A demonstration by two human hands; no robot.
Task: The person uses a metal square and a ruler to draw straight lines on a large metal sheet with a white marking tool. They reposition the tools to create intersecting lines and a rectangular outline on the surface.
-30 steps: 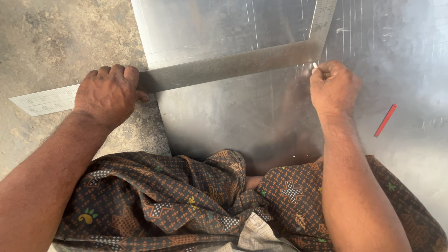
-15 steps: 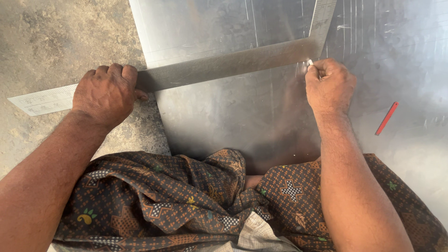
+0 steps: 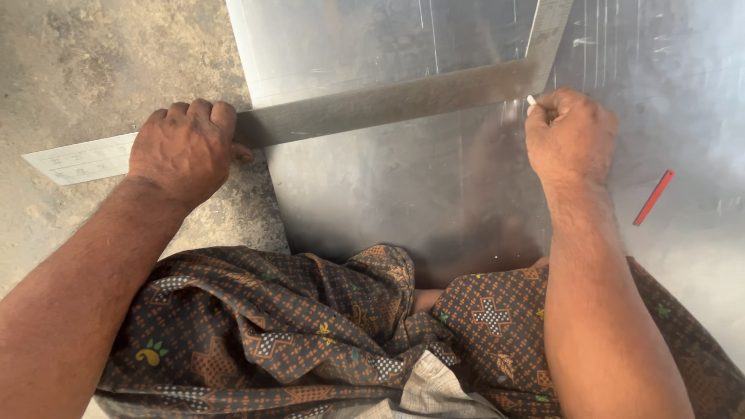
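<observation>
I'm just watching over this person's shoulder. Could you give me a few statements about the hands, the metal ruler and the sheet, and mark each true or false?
1. The left hand presses down on the long grey metal L-shaped square ruler. True.
2. The right hand is open and flat on the shiny metal sheet. False: it is closed around a small white marking tool at the ruler's edge.
3. A thin red pencil-like stick lies on the sheet, right of the right hand. True.
4. The ruler lies wholly on the sheet. False: its left end overhangs the bare concrete floor.
</observation>
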